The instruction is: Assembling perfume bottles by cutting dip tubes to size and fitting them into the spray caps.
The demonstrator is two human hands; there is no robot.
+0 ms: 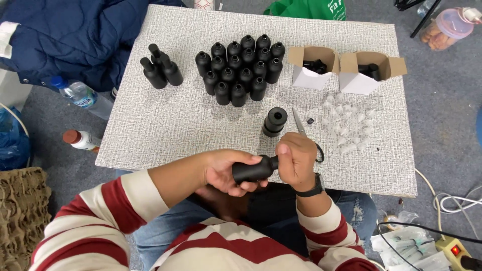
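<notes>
Left hand (pixel 226 173): forearm enters from lower left in a red-and-cream striped sleeve, palm turned up, fingers curled closed around the body of one matte black bottle (pixel 253 170), which lies on its side over the lap at the near edge of the table (pixel 165 125), neck pointing right.

Right hand (pixel 296 160): wrist bearing a black watch (pixel 311 190), fingers bunched shut at the bottle's neck, thumb up. Whether a small part is pinched between fingertips and neck cannot be told.

Bottle cluster (pixel 240 68): upright black bottles, uncapped, packed in rows at table centre; about nineteen, exact count uncertain where they overlap.

Capped bottles (pixel 160 69): three, upright, black, grouped left of the cluster and apart from it.

Single black bottle (pixel 275 121): one, lying tilted with its mouth toward the camera, just beyond the right hand.

Scissors (pixel 301 128): one pair, blade showing above the right hand, black handle loop at its right side.

Clear plastic pieces (pixel 346 125): loose heap right of the scissors; too small to count.

White cardboard boxes (pixel 346 70): two, flaps open, dark items inside, at the far right of the table.
</notes>
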